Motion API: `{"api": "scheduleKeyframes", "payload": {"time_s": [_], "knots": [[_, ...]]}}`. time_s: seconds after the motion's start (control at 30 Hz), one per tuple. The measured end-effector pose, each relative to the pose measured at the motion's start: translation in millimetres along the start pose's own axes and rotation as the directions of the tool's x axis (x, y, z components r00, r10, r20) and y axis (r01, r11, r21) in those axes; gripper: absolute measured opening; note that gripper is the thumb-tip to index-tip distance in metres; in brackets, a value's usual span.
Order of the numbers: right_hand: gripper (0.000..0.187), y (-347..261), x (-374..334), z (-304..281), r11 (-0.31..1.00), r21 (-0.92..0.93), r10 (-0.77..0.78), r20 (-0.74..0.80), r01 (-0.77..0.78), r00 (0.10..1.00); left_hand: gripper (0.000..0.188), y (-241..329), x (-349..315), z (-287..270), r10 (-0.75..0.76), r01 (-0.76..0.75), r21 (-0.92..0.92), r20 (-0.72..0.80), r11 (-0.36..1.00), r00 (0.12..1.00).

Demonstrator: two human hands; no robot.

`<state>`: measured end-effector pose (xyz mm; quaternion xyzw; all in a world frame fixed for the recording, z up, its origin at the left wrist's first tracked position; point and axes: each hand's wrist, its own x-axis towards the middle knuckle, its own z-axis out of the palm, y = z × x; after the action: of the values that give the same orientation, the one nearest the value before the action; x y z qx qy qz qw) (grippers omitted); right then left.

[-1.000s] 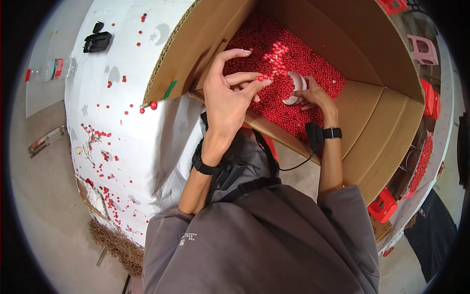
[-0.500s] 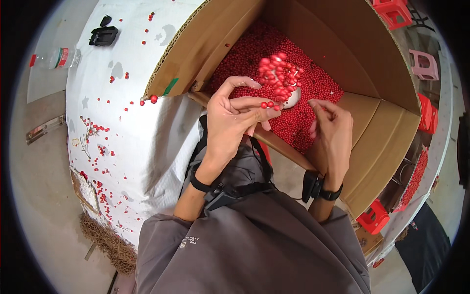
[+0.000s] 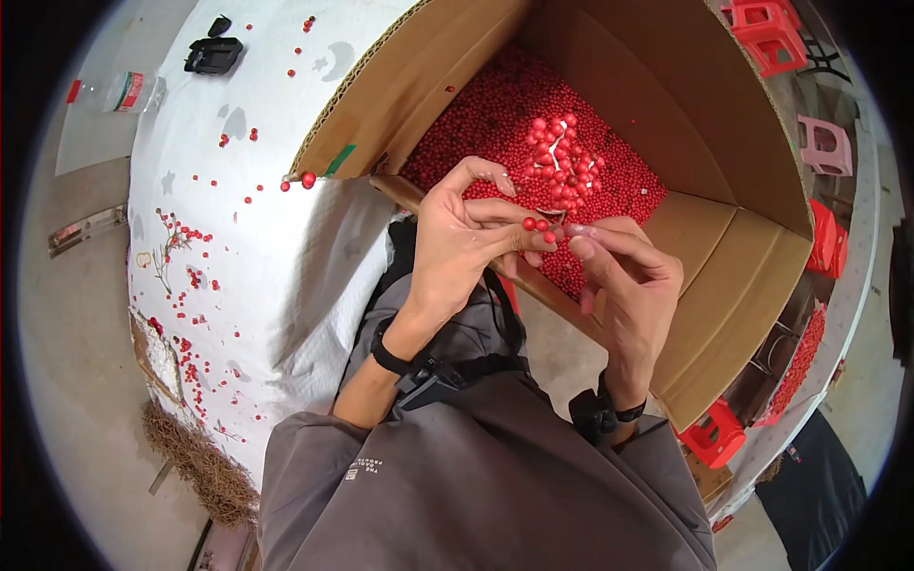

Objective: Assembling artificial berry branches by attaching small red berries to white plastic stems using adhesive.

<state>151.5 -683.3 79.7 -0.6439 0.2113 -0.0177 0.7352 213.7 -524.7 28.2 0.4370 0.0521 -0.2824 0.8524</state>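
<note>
My left hand [image 3: 466,233] is closed, thumb and fingers pinching a bunch of red berries [image 3: 562,162] at its lower end. The bunch rises above the fingertips, with pale stem parts showing between the berries. A few berries stick out by the left thumb. My right hand [image 3: 628,276] meets the left fingertips, its thumb and forefinger pressed together beside the bunch's lower end; what lies in that pinch is too small to make out. Below both hands, an open cardboard box [image 3: 733,314] holds a deep layer of loose red berries [image 3: 486,105].
At left, a white-covered table [image 3: 257,314] carries scattered berries, a bare twig [image 3: 164,252] and a black plastic piece [image 3: 213,56]. A clear bottle [image 3: 119,92] lies beyond it. Brown twigs [image 3: 195,466] are heaped at lower left. Red stools [image 3: 769,43] and a pink stool [image 3: 824,146] stand at right.
My right hand has moved left and up to meet the left fingertips. The bunch has shifted slightly right and turned, still in my left hand. A pale round patch by it no longer shows.
</note>
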Motion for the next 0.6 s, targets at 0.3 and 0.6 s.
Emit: {"api": "scheduleKeyframes", "payload": {"time_s": [0.3,0.6], "knots": [[0.012,1.1,3.8,12.8,0.997,-0.064,0.030,-0.081,-0.035,0.996,0.037,7.8,-6.7,8.7,0.052,-0.045,0.138,-0.054,0.989,0.997],[0.013,8.4,0.8,21.9,0.934,-0.257,-0.307,-0.213,0.250,0.928,0.024,1.1,0.1,-4.1,0.078,-0.066,0.342,-0.021,0.937,0.997]]}}
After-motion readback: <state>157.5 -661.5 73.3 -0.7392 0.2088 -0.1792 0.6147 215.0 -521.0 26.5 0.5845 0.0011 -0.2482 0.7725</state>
